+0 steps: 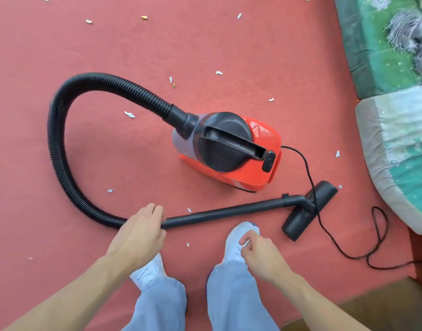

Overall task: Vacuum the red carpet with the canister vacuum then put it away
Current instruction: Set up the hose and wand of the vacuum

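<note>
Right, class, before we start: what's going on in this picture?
A person stands on the red carpet, left hand gripping the wand where it meets the hose. The right hand hangs loosely curled near a shoe. The canister vacuum sits ahead, floor head flat, and paper scraps litter the carpet.

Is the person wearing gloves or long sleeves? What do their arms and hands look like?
No gloves and no long sleeves. Both forearms are bare right to the edge of the picture, and the left hand and right hand are bare too. I see no watch, ring or bracelet. Lower down are baggy light blue trousers and white shoes.
</note>
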`<action>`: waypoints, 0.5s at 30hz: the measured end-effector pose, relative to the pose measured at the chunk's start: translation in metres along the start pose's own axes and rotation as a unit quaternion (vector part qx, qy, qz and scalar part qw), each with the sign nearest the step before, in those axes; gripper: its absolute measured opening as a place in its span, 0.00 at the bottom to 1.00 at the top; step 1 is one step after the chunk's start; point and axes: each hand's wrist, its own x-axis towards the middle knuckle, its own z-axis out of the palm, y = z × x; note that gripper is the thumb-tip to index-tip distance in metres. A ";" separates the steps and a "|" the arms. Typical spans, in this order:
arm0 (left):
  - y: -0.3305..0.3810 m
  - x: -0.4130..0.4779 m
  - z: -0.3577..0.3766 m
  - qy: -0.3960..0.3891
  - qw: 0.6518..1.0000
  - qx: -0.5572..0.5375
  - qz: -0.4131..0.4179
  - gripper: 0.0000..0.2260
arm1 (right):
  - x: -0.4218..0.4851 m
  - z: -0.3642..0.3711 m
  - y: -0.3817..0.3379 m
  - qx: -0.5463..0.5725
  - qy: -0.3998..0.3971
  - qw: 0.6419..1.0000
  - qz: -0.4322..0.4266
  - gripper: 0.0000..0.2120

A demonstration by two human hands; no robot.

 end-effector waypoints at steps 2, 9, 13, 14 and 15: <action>-0.049 -0.023 0.024 -0.105 0.991 0.030 -0.072 0.08 | 0.004 0.027 -0.009 -0.002 -0.026 1.000 -0.008 0.12; -0.118 -0.027 0.082 -0.072 0.988 -0.007 -0.137 0.03 | 0.062 0.108 -0.063 0.112 -0.043 0.993 -0.016 0.09; -0.121 0.008 0.102 0.014 0.999 0.018 -0.038 0.12 | 0.093 0.133 -0.093 0.406 -0.071 0.907 0.088 0.09; -0.123 0.020 0.106 0.040 0.999 0.032 -0.005 0.15 | 0.099 0.137 -0.098 0.448 -0.073 0.885 0.099 0.07; -0.124 0.030 0.109 0.054 0.997 0.056 0.023 0.19 | 0.102 0.140 -0.102 0.475 -0.076 0.871 0.103 0.06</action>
